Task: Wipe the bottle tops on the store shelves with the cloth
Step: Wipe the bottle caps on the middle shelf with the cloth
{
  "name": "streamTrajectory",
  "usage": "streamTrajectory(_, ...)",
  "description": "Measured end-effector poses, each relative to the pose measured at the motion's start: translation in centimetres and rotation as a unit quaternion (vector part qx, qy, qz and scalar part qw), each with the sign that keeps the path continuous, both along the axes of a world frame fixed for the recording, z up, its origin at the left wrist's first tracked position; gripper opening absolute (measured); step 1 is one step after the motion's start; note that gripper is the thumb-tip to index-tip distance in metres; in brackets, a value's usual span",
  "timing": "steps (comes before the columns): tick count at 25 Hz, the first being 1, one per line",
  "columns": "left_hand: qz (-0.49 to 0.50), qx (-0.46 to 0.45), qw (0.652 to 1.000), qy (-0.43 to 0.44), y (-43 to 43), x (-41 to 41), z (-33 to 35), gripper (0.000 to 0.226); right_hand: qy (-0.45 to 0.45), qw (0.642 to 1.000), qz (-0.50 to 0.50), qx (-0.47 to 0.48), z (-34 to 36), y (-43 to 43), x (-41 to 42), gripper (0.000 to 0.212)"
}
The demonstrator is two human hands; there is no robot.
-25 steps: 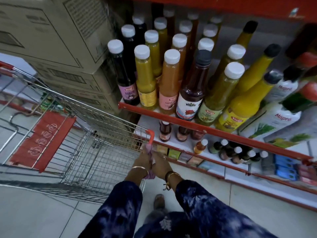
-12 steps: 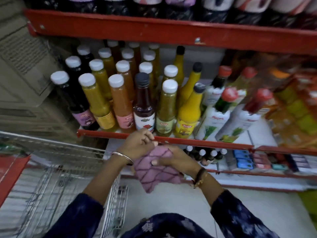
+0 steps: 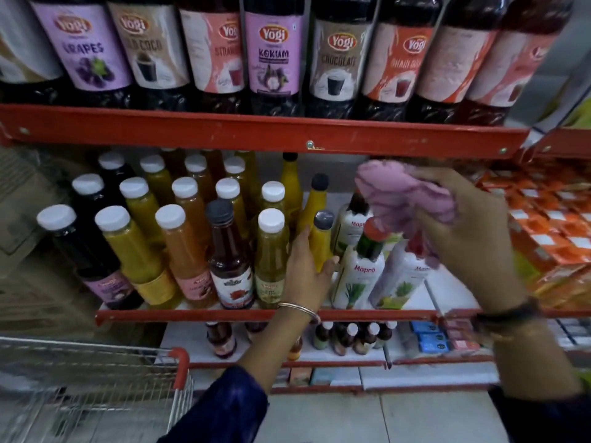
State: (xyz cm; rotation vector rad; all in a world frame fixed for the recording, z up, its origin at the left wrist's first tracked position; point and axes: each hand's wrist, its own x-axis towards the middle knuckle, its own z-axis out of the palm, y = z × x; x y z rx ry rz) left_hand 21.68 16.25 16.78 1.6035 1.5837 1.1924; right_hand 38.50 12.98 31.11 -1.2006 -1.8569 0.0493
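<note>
R hand [image 3: 463,238], fingers bunching cloth [image 3: 403,199], sits just above red-capped bottle [image 3: 372,247]; L hand [image 3: 307,266], fingers spread, steadies yellow bottle [image 3: 321,241].

Dim, flat store light; right hand [image 3: 473,231] and cloth [image 3: 403,199] motion-blurred; wide-angle bending at edges.

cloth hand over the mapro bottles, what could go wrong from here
1. The right hand holds the bunched pink cloth right over the leaning red-capped Mapro bottles; a hard wipe could tip them forward over the low red shelf rail.
2. The left hand rests against the yellow squeeze bottle, tightly packed among others; a nudge could knock its neighbours.
3. The cloth's loose folds could snag a cap.
</note>
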Motion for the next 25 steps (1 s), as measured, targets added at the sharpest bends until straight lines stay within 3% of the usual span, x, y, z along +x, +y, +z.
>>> streamTrajectory(2, 0.015, 0.01, 1.0, 0.002, 0.8, -0.1, 0.0, 0.059, -0.103, 0.993, -0.021, 0.054, -0.6, 3.3, -2.5, 0.033)
streamTrajectory(5, 0.019, 0.02, 0.999, 0.02, 1.5, -0.9, -0.2, 0.046, -0.242, 0.97, 0.011, -0.01, -4.3, 6.7, -5.9, 0.029)
streamTrajectory(7, 0.02, 0.02, 0.999, 0.022, 1.7, -1.3, -0.2, 0.043, -0.273, 0.96, 0.042, -0.037, -6.3, 6.6, -6.3, 0.024)
streamTrajectory(11, 0.006, 0.036, 0.999, 0.024, 1.8, -1.2, -0.4, 0.045, -0.277, 0.957, 0.022, 0.078, -6.9, 4.7, -3.8, 0.038)
streamTrajectory(15, 0.017, 0.041, 0.997, 0.055, 2.1, -1.2, -0.2, 0.043, -0.28, 0.959, 0.002, 0.05, -6.2, 6.6, -5.2, 0.043)
streamTrajectory(20, 0.005, 0.038, 0.998, 0.053, 1.9, -0.9, -0.4, 0.043, -0.279, 0.956, 0.062, 0.067, -5.9, 5.4, -4.2, 0.042)
streamTrajectory(23, 0.024, 0.029, 0.999, 0.036, 1.1, -0.3, -0.7, 0.052, -0.155, 0.986, 0.053, 0.007, -3.4, 4.8, -0.7, 0.035)
streamTrajectory(25, 0.035, 0.099, 0.994, 0.04, -0.7, 0.8, -0.7, 0.061, -0.05, 0.998, -0.001, 0.027, -2.0, 4.9, 1.6, 0.027)
